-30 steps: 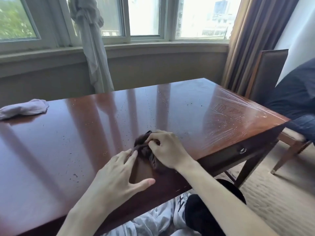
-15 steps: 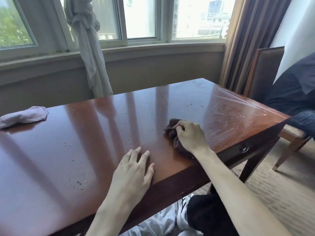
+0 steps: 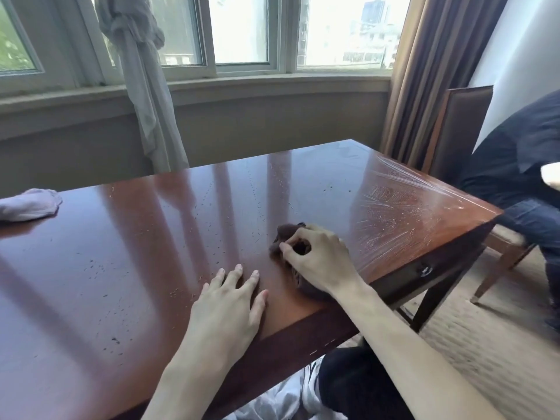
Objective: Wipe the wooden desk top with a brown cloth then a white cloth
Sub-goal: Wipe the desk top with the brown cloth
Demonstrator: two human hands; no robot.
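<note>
Near the desk [image 3: 151,237] front edge: brown cloth [image 3: 288,233] bunched under right hand [image 3: 315,259], gripped, shifted back left from half a second ago. Left hand [image 3: 227,304] flat, released. White cloth [image 3: 28,204] untouched at far left. First wipe ongoing.

Single head-worn wide-angle cam, looking fwd and down from the near edge across the wooden desk top [image 3: 151,253] toward the bay windows [image 3: 242,28], close over both hands, w/ chair [image 3: 460,128] at right; no 2nd view to overlap.
</note>
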